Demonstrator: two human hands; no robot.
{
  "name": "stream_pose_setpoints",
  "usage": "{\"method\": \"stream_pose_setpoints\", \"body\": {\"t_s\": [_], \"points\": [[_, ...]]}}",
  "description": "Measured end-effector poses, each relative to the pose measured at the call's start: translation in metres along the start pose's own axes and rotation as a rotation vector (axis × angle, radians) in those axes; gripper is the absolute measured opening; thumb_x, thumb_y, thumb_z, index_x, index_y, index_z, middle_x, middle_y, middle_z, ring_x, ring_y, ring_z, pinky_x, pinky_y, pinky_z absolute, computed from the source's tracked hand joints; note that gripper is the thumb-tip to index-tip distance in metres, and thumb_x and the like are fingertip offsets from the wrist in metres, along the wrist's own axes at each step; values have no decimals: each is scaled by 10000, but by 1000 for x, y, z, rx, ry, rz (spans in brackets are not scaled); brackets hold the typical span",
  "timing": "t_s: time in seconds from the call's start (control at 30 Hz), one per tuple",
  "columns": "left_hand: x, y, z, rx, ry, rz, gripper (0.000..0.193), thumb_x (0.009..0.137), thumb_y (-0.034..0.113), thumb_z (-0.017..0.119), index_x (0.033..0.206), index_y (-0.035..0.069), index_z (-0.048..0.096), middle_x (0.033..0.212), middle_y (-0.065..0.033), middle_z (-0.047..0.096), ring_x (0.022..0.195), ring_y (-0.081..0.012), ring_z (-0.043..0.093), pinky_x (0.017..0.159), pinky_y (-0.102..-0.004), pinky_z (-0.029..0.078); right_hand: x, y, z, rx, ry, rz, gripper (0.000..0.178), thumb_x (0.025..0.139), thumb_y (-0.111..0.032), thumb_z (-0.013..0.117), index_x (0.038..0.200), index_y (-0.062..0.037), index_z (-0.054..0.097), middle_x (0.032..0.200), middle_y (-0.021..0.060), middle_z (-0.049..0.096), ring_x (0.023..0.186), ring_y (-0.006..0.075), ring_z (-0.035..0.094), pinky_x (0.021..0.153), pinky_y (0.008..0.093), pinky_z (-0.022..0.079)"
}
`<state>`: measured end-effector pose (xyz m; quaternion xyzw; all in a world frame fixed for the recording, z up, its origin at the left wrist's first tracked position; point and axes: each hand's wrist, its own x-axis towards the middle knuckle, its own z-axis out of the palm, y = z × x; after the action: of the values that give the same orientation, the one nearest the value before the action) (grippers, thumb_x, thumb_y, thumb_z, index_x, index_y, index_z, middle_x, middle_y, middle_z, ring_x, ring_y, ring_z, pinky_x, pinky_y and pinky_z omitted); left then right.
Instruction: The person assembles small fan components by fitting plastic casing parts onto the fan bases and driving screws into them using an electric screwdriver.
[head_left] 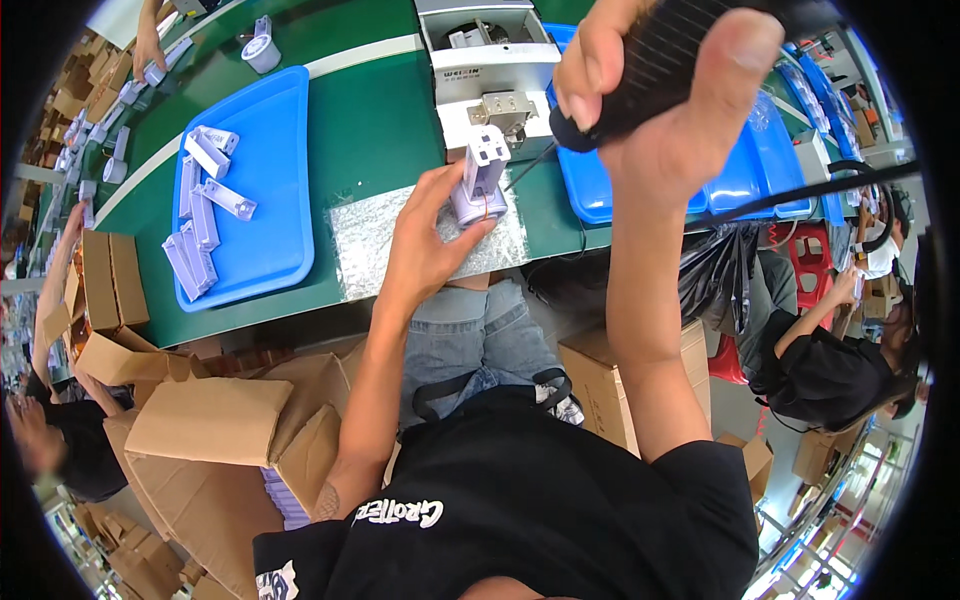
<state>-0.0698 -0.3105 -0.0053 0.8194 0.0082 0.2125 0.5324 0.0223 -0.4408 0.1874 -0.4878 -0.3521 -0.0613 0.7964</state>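
My left hand [428,235] grips the round base of a pale lilac plastic housing [484,172] that stands upright, with a short red wire at its foot. Raised to the right of it, my right hand [665,145] is wrapped round a black electric screwdriver [665,65]. The thin shaft of the screwdriver slants down to the left, its tip close beside the housing; whether it touches cannot be made out. Under the housing lies a silvery, crinkled sheet [375,245] on the green tabletop [350,110]. Just behind stands a white-and-grey boxy machine [490,75] with a metal bracket on its front.
A blue tray [290,190] on the left holds several lilac plastic parts [205,220]. Another blue tray [735,185] sits to the right, behind my forearm. A black cable [780,200] crosses there. Open cardboard boxes [210,420] stand below the table. Co-workers sit at both sides.
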Motion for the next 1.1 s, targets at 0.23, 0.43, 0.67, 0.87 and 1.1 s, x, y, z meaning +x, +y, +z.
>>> {"method": "stream_pose_setpoints", "body": {"t_s": [0.23, 0.43, 0.67, 0.87, 1.1], "points": [[0, 3, -1, 14, -24, -29, 644, 811, 67, 885, 1375, -72, 605, 1340, -165, 646, 1232, -288, 658, 1079, -366, 495, -11, 6, 8, 10, -2, 45, 914, 976, -597, 723, 1474, 97, 399, 683, 81, 615, 506, 115, 559, 455, 232, 444], [-1, 4, -2, -26, -41, -43, 677, 806, 59, 884, 1409, -58, 600, 1345, -161, 643, 1240, -287, 651, 1090, -370, 492, -13, 14, 10, 3, -14, 35, 868, 993, -561, 722, 1441, 117, 417, 721, 84, 628, 527, 104, 565, 450, 229, 436], [1, 7, -3, -16, -44, -45, 691, 801, 63, 890, 1413, -60, 594, 1363, -174, 638, 1254, -299, 646, 1110, -374, 483, -12, 16, 12, -21, 0, 18, 831, 1008, -560, 701, 1423, 103, 420, 690, 78, 611, 509, 103, 554, 452, 228, 433], [2, 4, -2, -14, -53, -38, 690, 805, 62, 889, 1414, -64, 591, 1369, -179, 636, 1260, -302, 643, 1112, -378, 484, -12, 21, 9, -29, -6, 21, 806, 1023, -562, 677, 1417, 93, 420, 678, 73, 592, 500, 107, 543, 454, 235, 430], [1, 4, -3, -43, -47, -27, 679, 808, 54, 885, 1407, -75, 591, 1364, -180, 637, 1254, -297, 645, 1110, -370, 483, -14, 22, 9, -8, -10, 46, 818, 1000, -566, 708, 1406, 87, 430, 696, 83, 597, 505, 109, 542, 456, 242, 432]]}}
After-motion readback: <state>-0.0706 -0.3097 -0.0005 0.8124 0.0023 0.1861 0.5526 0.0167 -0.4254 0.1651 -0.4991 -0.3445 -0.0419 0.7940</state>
